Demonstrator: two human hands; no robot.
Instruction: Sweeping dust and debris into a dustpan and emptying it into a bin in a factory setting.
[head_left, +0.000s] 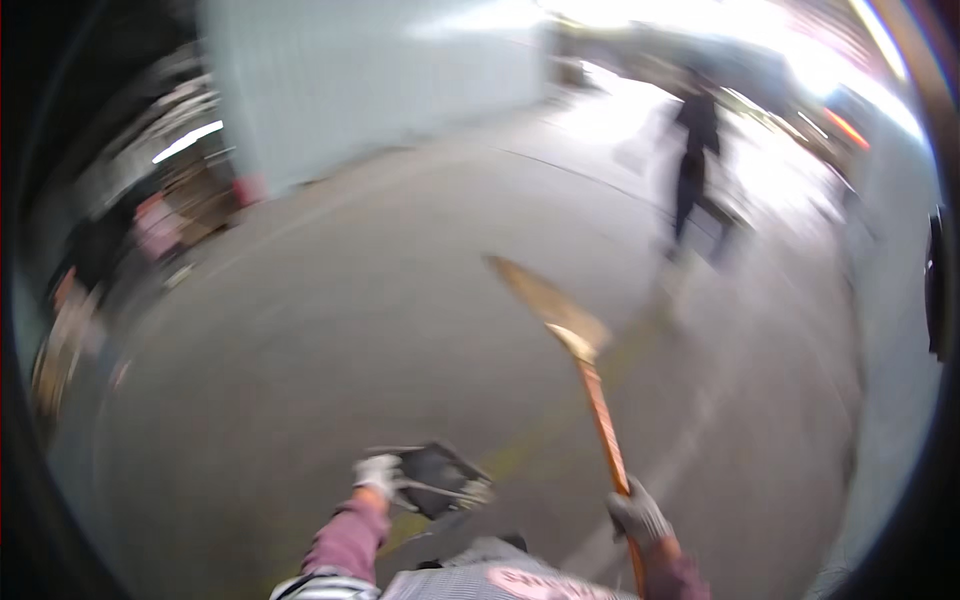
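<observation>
- Broom just right of centre, its brown head uppermost, its orange handle slanting toward 5 o'clock.
- Gloved right hand at 5 o'clock, fingers wrapped round that handle.
- Gloved left hand at 7 o'clock, clenched on the edge of a blurred dark dustpan at 6 o'clock.
- Dark-clothed person at 2 o'clock, well apart.

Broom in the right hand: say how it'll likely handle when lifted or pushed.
The broom has a slim, straight handle, probably stiff when lifted. Its fanned, tan head may flex against the floor, though blur hides detail. With the head far from the right hand, it could feel tip-heavy.
</observation>
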